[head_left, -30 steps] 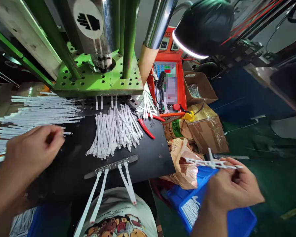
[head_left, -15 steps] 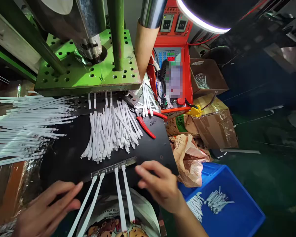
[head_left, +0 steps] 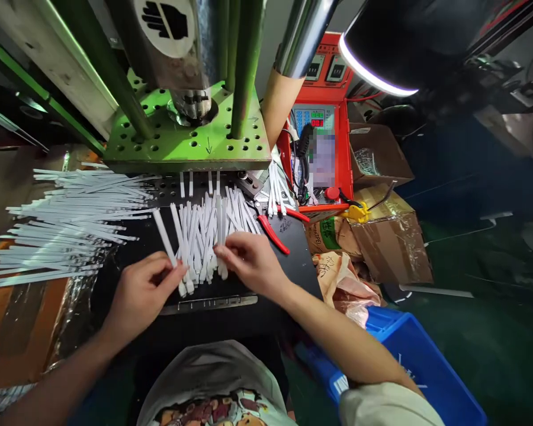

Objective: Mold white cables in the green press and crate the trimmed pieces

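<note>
My left hand is closed in a pinch on a short white flat cable, which slants up to the left. My right hand grips another white flat cable, held nearly upright; whether it has more than one is unclear. Both hands are over a pile of similar white cables on the black table. Below them lies a slotted metal bar with no cables in its slots. Several cable ends stick out from under the green press plate.
A larger cable heap lies at left. Red-handled pliers rest right of the pile, near an open red control box. A lit lamp hangs above. Cardboard boxes and a blue bin stand at right.
Both hands have moved up and inward onto the pile and closed on cables. The cables that were in the metal bar are gone from it. The view has shifted somewhat.
</note>
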Motion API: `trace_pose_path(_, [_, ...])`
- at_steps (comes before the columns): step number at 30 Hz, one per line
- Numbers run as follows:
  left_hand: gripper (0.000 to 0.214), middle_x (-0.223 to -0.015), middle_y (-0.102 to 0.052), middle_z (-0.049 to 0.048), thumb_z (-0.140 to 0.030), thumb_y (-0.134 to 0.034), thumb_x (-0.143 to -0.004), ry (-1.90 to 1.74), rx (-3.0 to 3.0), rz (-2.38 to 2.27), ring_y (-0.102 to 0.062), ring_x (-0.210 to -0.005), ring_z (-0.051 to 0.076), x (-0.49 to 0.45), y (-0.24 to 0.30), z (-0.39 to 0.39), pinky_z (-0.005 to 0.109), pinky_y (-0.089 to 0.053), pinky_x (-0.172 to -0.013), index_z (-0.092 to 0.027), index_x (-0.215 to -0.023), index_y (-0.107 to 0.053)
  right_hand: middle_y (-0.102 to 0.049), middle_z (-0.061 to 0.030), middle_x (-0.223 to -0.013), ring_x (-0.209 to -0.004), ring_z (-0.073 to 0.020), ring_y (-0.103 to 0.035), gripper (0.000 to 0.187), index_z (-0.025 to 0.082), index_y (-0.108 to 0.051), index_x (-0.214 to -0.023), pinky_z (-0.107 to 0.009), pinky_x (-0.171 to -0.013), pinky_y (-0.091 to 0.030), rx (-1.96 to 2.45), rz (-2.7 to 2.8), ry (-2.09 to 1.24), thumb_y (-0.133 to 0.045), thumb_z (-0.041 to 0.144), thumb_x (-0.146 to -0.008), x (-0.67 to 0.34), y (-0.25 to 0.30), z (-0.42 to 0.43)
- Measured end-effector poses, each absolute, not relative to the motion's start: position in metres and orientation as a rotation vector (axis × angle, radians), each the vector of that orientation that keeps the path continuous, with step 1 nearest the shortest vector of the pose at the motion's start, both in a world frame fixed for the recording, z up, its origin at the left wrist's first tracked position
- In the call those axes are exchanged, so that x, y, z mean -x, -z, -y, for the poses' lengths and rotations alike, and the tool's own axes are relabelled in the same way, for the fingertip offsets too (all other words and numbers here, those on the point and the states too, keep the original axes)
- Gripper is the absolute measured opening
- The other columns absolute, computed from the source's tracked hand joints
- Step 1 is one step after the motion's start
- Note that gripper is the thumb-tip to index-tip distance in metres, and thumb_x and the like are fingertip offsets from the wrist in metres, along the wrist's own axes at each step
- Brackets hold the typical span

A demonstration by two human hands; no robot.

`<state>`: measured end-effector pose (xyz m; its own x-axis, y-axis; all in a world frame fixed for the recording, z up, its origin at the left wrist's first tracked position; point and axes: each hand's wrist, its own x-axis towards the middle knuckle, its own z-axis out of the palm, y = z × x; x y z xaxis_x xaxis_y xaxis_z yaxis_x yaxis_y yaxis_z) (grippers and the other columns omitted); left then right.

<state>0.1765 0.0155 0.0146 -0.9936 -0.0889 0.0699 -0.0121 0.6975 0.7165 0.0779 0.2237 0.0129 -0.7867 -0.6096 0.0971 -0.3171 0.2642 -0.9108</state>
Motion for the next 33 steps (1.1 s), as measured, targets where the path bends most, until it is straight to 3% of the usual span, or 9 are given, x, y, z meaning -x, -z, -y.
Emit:
trace_pose_path(3, [0.036,-0.06,-0.056,-0.0026,-0.048,-0.056,-0.093,1.159,-0.131,2.907,-0.052,-0.054,0.011,-0.147,-0.011,-0.005,0.023,-0.038,-0.053,-0.017,-0.077,-0.067,-0.055,0.0024,-0.058,-0.055,-0.0097,-0.049,0.033,0.016,-0.054,-0.064,-0.023,-0.057,-0.032,0.89,-2.387,1.199,-0.055,0.018,-0.097,-0.041,-0.02,-0.21])
trace_pose_path(7, [0.043,-0.069,-0.055,-0.0026,-0.051,-0.053,-0.093,0.874,-0.06,2.953,-0.052,-0.056,0.013,-0.146,-0.004,0.004,0.026,-0.04,-0.058,-0.015,-0.117,-0.062,-0.062,-0.0045,-0.081,-0.071,-0.0145,-0.054,0.01,0.015,-0.069,-0.086,-0.026,-0.064,-0.034,1.057,-2.73,0.853,-0.062,0.017,-0.093,-0.043,-0.022,-0.225])
trace_pose_path(10, [0.054,-0.089,-0.059,0.0035,-0.058,-0.042,-0.098,0.659,-0.002,3.013,-0.057,-0.064,0.016,-0.163,0.001,0.005,0.029,-0.043,-0.06,-0.015,-0.128,-0.055,-0.062,-0.0068,-0.091,-0.079,-0.0175,-0.055,0.005,0.016,-0.071,-0.091,-0.028,-0.07,-0.039,1.151,-2.803,0.711,-0.068,0.02,-0.09,-0.074,-0.009,-0.243])
trace_pose_path(13, [0.058,-0.11,-0.058,0.0109,-0.059,-0.036,-0.1,0.489,0.117,3.0,-0.064,-0.084,0.022,-0.175,0.007,0.002,0.032,-0.049,-0.07,-0.014,-0.134,-0.049,-0.062,-0.0087,-0.093,-0.083,-0.02,-0.052,0.012,0.014,-0.07,-0.102,-0.031,-0.074,-0.04,1.234,-2.934,0.625,-0.066,0.021,-0.092,-0.099,0.01,-0.251])
trace_pose_path(15, [0.057,-0.115,-0.056,0.013,-0.056,-0.035,-0.101,0.418,0.192,2.966,-0.064,-0.094,0.025,-0.178,0.011,-0.001,0.034,-0.05,-0.077,-0.013,-0.138,-0.046,-0.062,-0.0075,-0.089,-0.079,-0.0194,-0.049,0.013,0.014,-0.069,-0.104,-0.032,-0.073,-0.038,1.294,-2.987,0.667,-0.061,0.02,-0.096,-0.106,0.021,-0.252])
trace_pose_path(17, [0.055,-0.116,-0.056,0.0135,-0.054,-0.037,-0.102,0.368,0.235,2.944,-0.063,-0.099,0.027,-0.178,0.013,-0.005,0.035,-0.05,-0.079,-0.013,-0.139,-0.044,-0.061,-0.0052,-0.082,-0.075,-0.0183,-0.046,0.013,0.017,-0.07,-0.093,-0.033,-0.07,-0.035,1.381,-2.995,0.709,-0.058,0.018,-0.097,-0.107,0.025,-0.252])
trace_pose_path(24, [0.055,-0.116,-0.056,0.0143,-0.051,-0.039,-0.102,0.341,0.258,2.936,-0.063,-0.101,0.029,-0.179,0.012,-0.008,0.037,-0.051,-0.081,-0.011,-0.139,-0.043,-0.059,-0.0023,-0.072,-0.069,-0.0158,-0.043,0.027,0.018,-0.063,-0.072,-0.034,-0.069,-0.031,1.544,-2.997,0.795,-0.058,0.022,-0.097,-0.108,0.017,-0.259])
trace_pose_path(33, [0.055,-0.118,-0.055,0.0155,-0.051,-0.045,-0.1,0.477,0.192,2.986,-0.062,-0.105,0.03,-0.177,0.009,-0.021,0.04,-0.054,-0.086,-0.011,-0.138,-0.042,-0.062,-0.0055,-0.079,-0.075,-0.0182,-0.05,0.018,0.016,-0.066,-0.084,-0.033,-0.071,-0.038,1.536,-2.953,0.811,-0.055,0.02,-0.098,-0.1,0.004,-0.258])
